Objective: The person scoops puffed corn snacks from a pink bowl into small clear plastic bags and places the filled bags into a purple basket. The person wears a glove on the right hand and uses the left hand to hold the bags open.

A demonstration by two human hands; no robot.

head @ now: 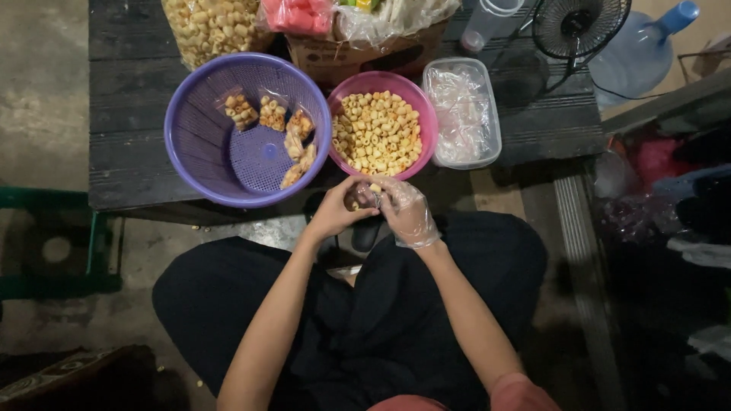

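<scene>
My left hand (335, 211) and my right hand (406, 211), which wears a clear plastic glove, meet just below the pink bowl (424, 109). Between them they hold a small clear snack packet (362, 197) with a few yellow snack pieces in it. The pink bowl is full of loose yellow tube-shaped snacks (378, 131). To its left stands a purple basket (199, 125) with several filled small packets (276, 116) lying inside.
A clear plastic container (463, 110) of empty bags sits right of the bowl, all on a dark wooden table (129, 99). Behind are big snack bags (209, 27), a small fan (580, 27) and a water jug (636, 53). A green stool (53, 243) stands at left.
</scene>
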